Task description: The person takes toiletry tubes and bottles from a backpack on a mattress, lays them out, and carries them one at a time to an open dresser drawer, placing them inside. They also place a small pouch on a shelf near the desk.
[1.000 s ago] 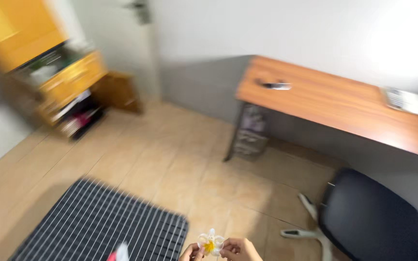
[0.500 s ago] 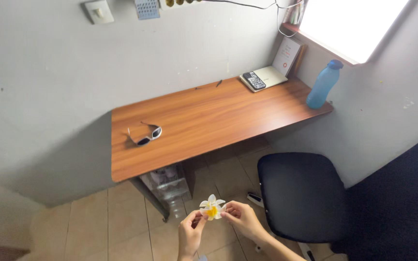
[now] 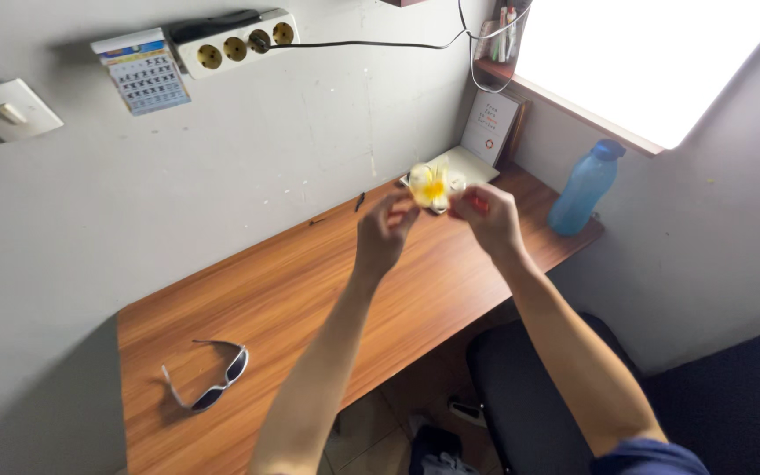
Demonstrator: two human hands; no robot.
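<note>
a small home study corner: a wooden tabletop (image 3: 310,290) against a plain wall, sunglasses (image 3: 208,387) lying well left of the raised hands, a blue water bottle (image 3: 582,189) to their right, a black office chair (image 3: 529,396) below, a power strip (image 3: 235,40) and calendar (image 3: 142,70) on the wall.

A wooden bench (image 3: 327,290) stands against a grey wall (image 3: 248,149); a bright window (image 3: 653,53) lights a black chair (image 3: 529,387).
</note>
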